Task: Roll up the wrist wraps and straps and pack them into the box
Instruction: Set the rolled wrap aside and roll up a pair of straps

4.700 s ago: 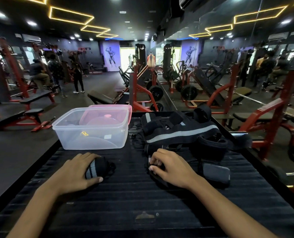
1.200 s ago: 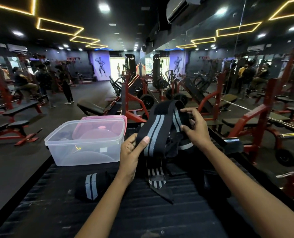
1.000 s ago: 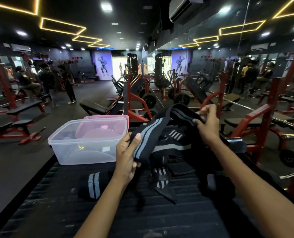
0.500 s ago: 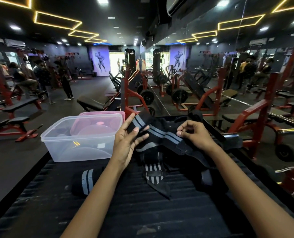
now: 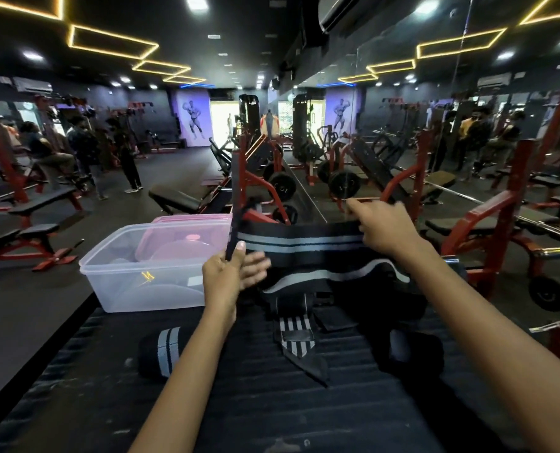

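On the black bench (image 5: 272, 403) sits the clear box (image 5: 148, 276), open. We hold one long wrist wrap (image 5: 298, 241) stretched flat above the pile (image 5: 331, 289). Our left hand (image 5: 226, 279) pinches one end and our right hand (image 5: 383, 228) grips the other, well apart. If we let it go slack, it might twist and roll up crooked.

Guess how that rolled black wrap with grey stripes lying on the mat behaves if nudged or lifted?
The rolled black wrap with grey stripes lies on its side as a cylinder, so a nudge would probably roll it across the ribbed black mat. It looks like soft fabric, so likely light and squashy. Nothing visibly fastens it, so it may loosen when lifted.
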